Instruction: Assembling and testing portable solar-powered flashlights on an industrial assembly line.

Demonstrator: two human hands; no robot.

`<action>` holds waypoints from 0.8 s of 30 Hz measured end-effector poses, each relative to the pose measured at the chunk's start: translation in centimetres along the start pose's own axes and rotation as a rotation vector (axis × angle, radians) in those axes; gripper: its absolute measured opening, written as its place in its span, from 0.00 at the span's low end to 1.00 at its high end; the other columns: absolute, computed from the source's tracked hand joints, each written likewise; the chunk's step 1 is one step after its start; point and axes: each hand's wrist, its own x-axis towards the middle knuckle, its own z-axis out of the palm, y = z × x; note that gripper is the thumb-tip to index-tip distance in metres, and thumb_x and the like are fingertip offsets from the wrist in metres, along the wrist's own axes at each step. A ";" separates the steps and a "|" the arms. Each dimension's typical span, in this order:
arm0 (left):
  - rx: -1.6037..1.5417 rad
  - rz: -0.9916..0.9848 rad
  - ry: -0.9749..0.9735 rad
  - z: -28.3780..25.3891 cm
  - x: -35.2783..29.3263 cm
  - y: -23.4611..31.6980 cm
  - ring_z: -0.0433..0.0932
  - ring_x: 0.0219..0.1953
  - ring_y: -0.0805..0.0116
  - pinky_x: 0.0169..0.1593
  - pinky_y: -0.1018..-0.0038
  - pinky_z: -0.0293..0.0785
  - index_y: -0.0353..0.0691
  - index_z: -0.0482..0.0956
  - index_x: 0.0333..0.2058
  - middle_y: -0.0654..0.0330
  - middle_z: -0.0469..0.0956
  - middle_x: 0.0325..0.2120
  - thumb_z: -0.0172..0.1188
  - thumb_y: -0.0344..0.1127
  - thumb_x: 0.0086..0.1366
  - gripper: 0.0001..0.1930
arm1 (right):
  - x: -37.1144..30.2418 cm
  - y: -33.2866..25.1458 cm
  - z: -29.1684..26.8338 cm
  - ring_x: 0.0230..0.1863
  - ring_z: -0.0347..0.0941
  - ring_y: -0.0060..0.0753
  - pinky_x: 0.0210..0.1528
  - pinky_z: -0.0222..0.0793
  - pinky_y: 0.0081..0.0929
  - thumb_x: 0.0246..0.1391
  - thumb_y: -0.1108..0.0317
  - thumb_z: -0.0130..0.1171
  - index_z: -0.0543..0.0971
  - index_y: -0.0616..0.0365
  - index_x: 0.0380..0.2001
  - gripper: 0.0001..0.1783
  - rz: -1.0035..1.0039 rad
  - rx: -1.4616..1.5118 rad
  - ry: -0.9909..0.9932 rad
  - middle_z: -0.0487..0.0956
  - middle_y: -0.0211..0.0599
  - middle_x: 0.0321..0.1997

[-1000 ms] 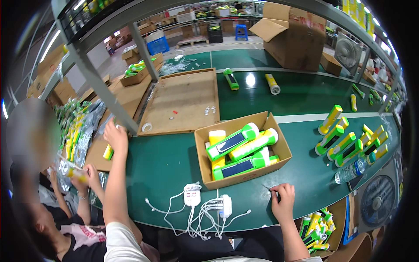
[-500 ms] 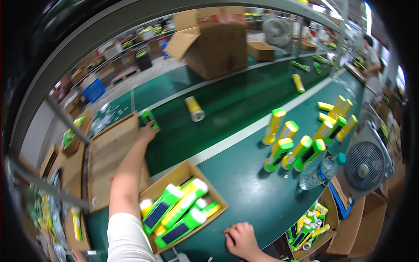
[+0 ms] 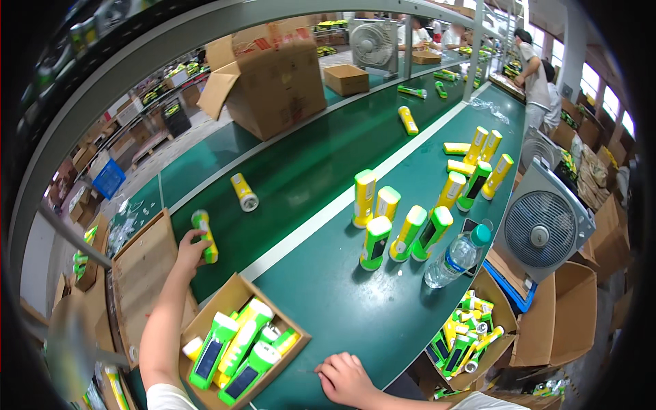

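My left hand [image 3: 189,254] reaches over the green belt at the left, fingers closed on the side of a green and yellow flashlight [image 3: 208,240]. Below that arm, a small cardboard box [image 3: 295,329] holds several flashlights, some with dark panels. My right hand [image 3: 346,378] rests on the near edge of the green table [image 3: 328,304], holding nothing, its fingers loosely bent and slightly apart. Several green and yellow flashlights [image 3: 374,244] stand upright on the table, and a few lie behind them. Another yellow flashlight [image 3: 244,192] lies on the belt beyond my left hand.
A water bottle [image 3: 456,258] stands near the table's right edge. Beyond that edge are a grey fan [image 3: 543,225] and a carton of flashlights [image 3: 502,311]. A large open carton [image 3: 277,85] stands across the belt. At the left lies a shallow wooden tray [image 3: 147,266].
The view has shifted, so most things appear further left. The flashlight at my left hand has turned, now showing its yellow side. My right hand stays on the table edge.
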 end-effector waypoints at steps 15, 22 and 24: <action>-0.737 0.988 0.139 -0.5 -38.7 5.8 0.69 0.51 0.67 0.54 0.71 0.71 0.38 0.61 0.57 0.57 0.65 0.52 0.67 0.24 0.52 0.35 | -1.3 0.6 1.1 0.41 0.65 0.44 0.43 0.60 0.39 0.46 0.71 0.58 0.76 0.53 0.30 0.06 -0.066 0.002 0.065 0.70 0.37 0.34; -0.740 1.012 0.284 -0.2 -46.4 3.8 0.68 0.55 0.58 0.56 0.64 0.68 0.45 0.43 0.65 0.51 0.64 0.54 0.68 0.27 0.48 0.50 | -2.1 0.7 0.9 0.40 0.65 0.43 0.43 0.60 0.37 0.45 0.72 0.59 0.77 0.54 0.28 0.05 -0.100 0.013 0.090 0.71 0.35 0.33; -0.893 0.805 0.124 -0.3 -48.5 3.4 0.70 0.53 0.55 0.53 0.58 0.70 0.45 0.50 0.63 0.48 0.63 0.55 0.60 0.36 0.53 0.40 | -2.1 0.7 1.1 0.40 0.65 0.42 0.43 0.61 0.36 0.44 0.72 0.60 0.77 0.54 0.28 0.04 -0.109 0.019 0.087 0.71 0.35 0.33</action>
